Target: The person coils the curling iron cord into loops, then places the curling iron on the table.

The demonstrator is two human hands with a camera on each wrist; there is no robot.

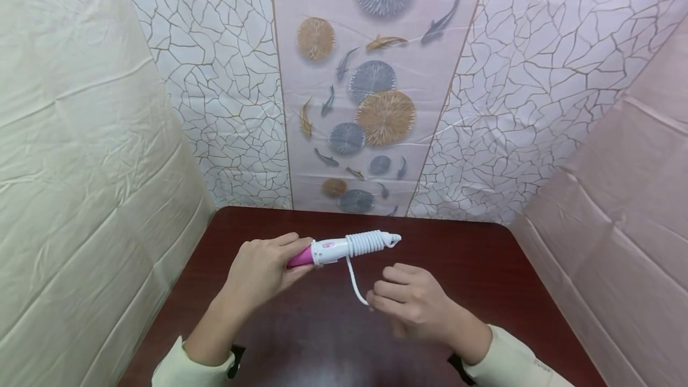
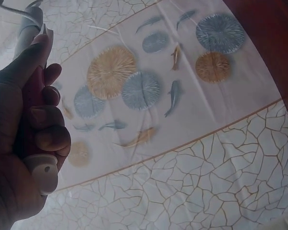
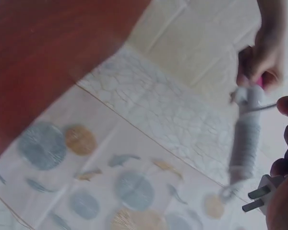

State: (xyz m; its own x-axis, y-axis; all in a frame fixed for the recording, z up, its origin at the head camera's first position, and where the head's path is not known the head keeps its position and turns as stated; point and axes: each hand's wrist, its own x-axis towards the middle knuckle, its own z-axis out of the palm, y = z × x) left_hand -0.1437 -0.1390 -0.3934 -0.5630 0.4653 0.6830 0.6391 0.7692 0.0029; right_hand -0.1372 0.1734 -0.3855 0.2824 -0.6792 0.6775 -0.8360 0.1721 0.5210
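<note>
My left hand grips the pink end of a pink and white hair iron, which points to the right above the table. White cord is wound in several tight loops around its white handle. From the loops a loose length of cord runs down to my right hand, whose curled fingers pinch it. In the right wrist view, a two-pin plug sticks out by the right palm. The left wrist view shows fingers wrapped around the pink body, with a white end cap below them.
Beneath both hands is a dark red-brown table with rounded far corners. Behind it hangs a patterned cloth with fish and round motifs. Pale cloth walls stand at the left and right.
</note>
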